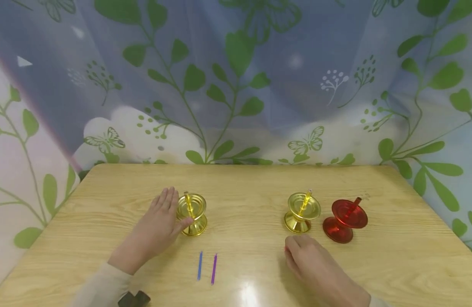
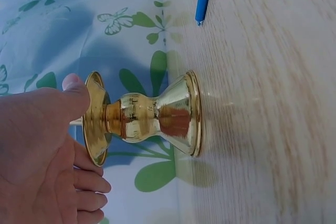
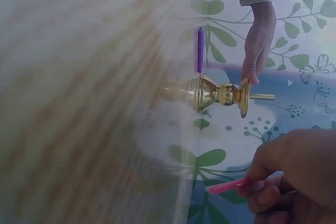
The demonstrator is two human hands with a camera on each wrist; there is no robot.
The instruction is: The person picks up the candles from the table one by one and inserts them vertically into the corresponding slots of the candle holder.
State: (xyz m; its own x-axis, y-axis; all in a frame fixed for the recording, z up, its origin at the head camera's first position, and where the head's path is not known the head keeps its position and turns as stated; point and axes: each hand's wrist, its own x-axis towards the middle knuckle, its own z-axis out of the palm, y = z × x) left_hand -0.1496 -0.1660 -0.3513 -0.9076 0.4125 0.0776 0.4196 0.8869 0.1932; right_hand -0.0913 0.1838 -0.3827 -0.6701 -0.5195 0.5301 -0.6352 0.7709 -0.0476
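Note:
My left hand [image 1: 155,226] is beside the left gold candle holder [image 1: 195,226], fingers straight along its left side. Its thumb touches the dish's rim in the left wrist view. A thin yellow candle [image 1: 188,205] stands in that holder's dish. My right hand [image 1: 314,262] is low over the table, in front of a second gold candle holder [image 1: 297,224]. In the right wrist view, it pinches a thin pink candle [image 3: 226,186] between thumb and fingers. A blue candle [image 1: 199,266] and a purple candle [image 1: 214,269] lie side by side between the hands.
A red candle holder [image 1: 337,230] with a tilted red candle [image 1: 353,206] stands at the right. The second gold holder bears a leaning yellow candle [image 1: 306,202]. Behind the wooden table [image 1: 243,204] hangs a leaf-patterned cloth [image 1: 282,94].

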